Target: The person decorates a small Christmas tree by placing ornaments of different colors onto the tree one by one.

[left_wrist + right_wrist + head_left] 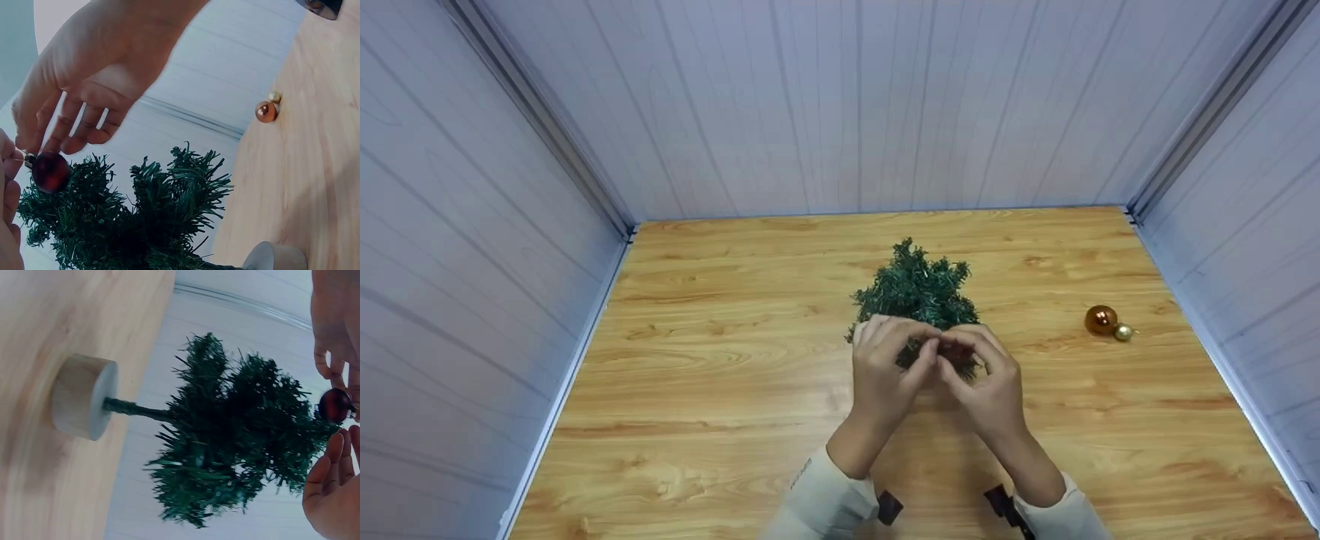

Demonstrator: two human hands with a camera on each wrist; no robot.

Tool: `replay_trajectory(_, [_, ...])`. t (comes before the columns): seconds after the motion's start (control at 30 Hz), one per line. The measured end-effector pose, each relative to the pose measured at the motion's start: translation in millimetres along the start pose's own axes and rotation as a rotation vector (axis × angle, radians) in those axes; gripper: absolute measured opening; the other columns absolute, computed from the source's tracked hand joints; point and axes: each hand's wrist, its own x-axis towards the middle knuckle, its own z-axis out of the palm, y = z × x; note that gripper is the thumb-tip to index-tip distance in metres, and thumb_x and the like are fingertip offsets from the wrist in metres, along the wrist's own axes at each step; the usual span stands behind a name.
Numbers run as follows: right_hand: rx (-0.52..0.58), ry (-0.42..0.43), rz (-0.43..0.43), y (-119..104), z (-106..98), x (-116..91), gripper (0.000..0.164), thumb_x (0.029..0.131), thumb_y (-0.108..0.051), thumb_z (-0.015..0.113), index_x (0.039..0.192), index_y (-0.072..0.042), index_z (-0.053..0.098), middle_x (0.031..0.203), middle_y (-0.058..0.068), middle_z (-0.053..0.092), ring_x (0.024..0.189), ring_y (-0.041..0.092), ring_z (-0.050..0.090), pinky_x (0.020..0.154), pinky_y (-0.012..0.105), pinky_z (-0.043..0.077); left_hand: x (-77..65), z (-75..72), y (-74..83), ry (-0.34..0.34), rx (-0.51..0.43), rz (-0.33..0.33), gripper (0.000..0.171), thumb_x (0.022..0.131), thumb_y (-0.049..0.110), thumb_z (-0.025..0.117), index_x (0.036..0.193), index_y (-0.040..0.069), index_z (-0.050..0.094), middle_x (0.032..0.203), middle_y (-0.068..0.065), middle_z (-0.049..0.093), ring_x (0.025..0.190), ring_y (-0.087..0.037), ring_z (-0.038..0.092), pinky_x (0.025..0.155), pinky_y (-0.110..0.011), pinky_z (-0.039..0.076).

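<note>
Here, the left hand (885, 367) and right hand (994, 386) are closely pinching the red ball (52, 173) by its top, seemingly so it is hanging freely near the green tree's (919, 289) upper branches.

We are seeing an off-white left sleeve (829, 501), its outer side bearing small dark lettering (801, 474), too blurred to read. A dark, squarish piece (889, 508) is showing beside it; a similar black piece (1000, 500), trailing a narrow strip (1023, 523), is sitting by the matching right sleeve (1063, 517).
</note>
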Motion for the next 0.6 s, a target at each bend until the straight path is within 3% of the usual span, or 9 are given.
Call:
replay_trajectory(0.27, [0.005,0.035,0.026,-3,1,8,0.018,0.077,0.019,0.070,0.089,0.006,0.068,0.085,0.016,0.068,0.074,0.005,0.058,0.071,0.017,0.046,0.2,-0.7,0.9,-0.002,0.008,0.001,0.006,0.088,0.018,0.074,0.094,0.017,0.075,0.092,0.009,0.072,0.085,-0.009,0.059,0.079,-0.030,0.040])
replay_trajectory(0.43, [0.013,0.053,0.071,17,4,4,0.018,0.079,0.016,0.071,0.089,0.002,0.069,0.082,0.013,0.068,0.074,0.005,0.056,0.068,0.022,0.047,0.1,-0.9,0.4,0.003,0.010,-0.004,0.007,0.088,0.020,0.075,0.095,0.017,0.076,0.092,0.009,0.073,0.085,-0.009,0.060,0.079,-0.030,0.040])
replay_trajectory(0.6, [0.059,0.059,0.086,30,5,4,0.017,0.081,0.014,0.070,0.089,-0.001,0.070,0.086,0.010,0.070,0.075,0.007,0.059,0.069,0.020,0.048,-0.7,-1.3,-0.3,0.008,0.008,-0.026,0.009,0.087,0.019,0.075,0.097,0.018,0.074,0.092,0.009,0.073,0.086,-0.009,0.061,0.079,-0.031,0.040])
